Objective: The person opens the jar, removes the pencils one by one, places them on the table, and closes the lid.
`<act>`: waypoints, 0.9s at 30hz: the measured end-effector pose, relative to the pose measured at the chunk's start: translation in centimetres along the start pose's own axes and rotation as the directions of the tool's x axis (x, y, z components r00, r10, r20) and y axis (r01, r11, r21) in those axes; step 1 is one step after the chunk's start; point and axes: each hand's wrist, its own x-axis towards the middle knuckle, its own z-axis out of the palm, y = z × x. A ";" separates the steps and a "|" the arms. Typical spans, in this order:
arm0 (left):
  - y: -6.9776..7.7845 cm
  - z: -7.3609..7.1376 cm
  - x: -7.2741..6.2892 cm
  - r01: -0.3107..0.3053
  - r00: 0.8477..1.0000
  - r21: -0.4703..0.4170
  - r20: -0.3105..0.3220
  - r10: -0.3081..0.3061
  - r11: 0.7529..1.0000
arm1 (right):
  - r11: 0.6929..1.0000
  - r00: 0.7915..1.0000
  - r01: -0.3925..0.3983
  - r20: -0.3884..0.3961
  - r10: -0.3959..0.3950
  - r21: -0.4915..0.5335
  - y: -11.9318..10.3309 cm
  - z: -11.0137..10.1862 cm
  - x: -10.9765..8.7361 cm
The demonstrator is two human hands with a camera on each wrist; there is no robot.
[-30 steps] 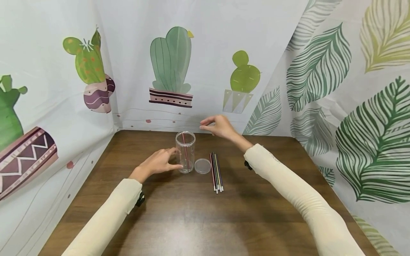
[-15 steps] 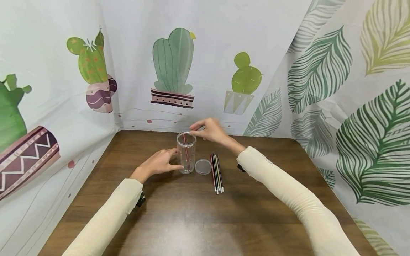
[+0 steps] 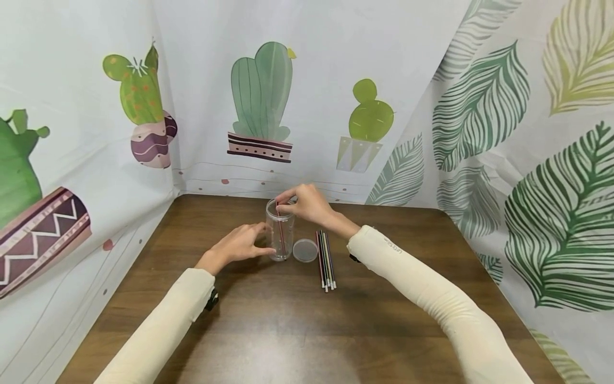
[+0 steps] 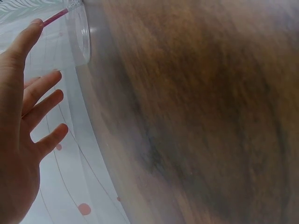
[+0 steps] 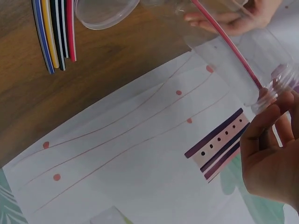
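Note:
A tall clear plastic jar [image 3: 290, 240] stands upright on the table, with a red pencil [image 3: 282, 237] leaning inside it, eraser end down. My left hand [image 3: 240, 242] holds the jar's left side, thumb in front and fingers behind. In the left wrist view its thumb [image 4: 28, 39] lies along the clear wall. At the jar's mouth, my right hand [image 3: 309, 205] pinches the top of the red pencil between thumb and fingers. The right wrist view shows those fingertips [image 5: 268, 109] right at the rim, around the pencil's end.
Right of the jar lies a round clear lid [image 3: 305, 250]. Beside the lid, several pencils [image 3: 326, 261] in different colours lie together, white erasers toward me. Behind the brown wooden table [image 3: 268, 325] hangs a white cloth [image 3: 316, 122] printed with cacti and leaves.
My right hand has come left and down from beyond the jar to its mouth and now pinches the red pencil's top. The left hand stays at the jar.

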 end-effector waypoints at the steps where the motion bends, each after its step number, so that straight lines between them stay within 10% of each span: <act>1: 0.0 0.0 0.0 -0.002 1.000 -0.001 -0.001 0.002 1.000 | 1.000 1.000 0.003 0.001 -0.003 -0.011 -0.1 0.1 -0.1; 27: 0.0 0.2 0.1 -0.008 1.000 -0.004 -0.010 0.008 1.000 | 0.994 0.998 0.052 -0.034 -0.049 0.100 0.0 0.6 -0.5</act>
